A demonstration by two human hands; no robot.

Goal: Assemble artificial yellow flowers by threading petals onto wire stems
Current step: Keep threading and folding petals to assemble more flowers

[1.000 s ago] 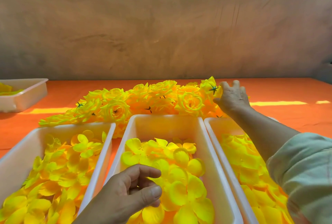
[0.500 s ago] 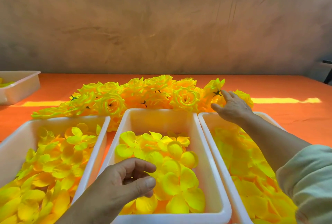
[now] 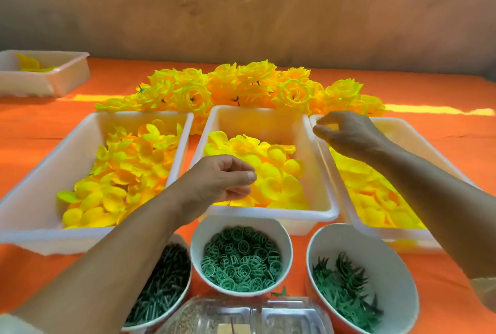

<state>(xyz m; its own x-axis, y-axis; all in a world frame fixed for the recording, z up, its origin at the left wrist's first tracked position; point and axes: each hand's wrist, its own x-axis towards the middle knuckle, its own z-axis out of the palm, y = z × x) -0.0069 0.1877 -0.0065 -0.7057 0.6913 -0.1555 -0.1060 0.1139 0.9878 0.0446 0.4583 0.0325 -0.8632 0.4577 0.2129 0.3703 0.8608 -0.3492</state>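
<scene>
Petals [image 3: 279,172] for the yellow flowers lie loose in three white trays set side by side across the middle of the desk [image 3: 40,129]: the left tray [image 3: 134,116], the middle tray [image 3: 257,109] and the right tray [image 3: 402,124]. A heap of finished flowers [image 3: 241,87] sits just behind them toward the far edge. Your left grip [image 3: 217,183] hovers over the near left corner of the middle tray, thumb drawn against the forefinger in a pinch. Whether it has something thin between them or nothing at all cannot be told from this view. Your right grip [image 3: 349,135] hangs over the far left corner of the right tray, fingers loosely curled downward, and nothing shows in it. With both grips poised over petal stock, you look to be starting a fresh flower, and the step in hand is picking the next petal. The next move calls for lowering your right grip into the right tray and lifting a single petal. They lie flat and overlapping there, so you will likely need to separate one from its neighbours. You will also need a stem, and what look like dark green stem pieces [image 3: 161,285] wait in a bowl at the near edge, partly under your left forearm. Green rings [image 3: 241,261] and spiky green pieces [image 3: 346,285] fill the bowls to its right.
</scene>
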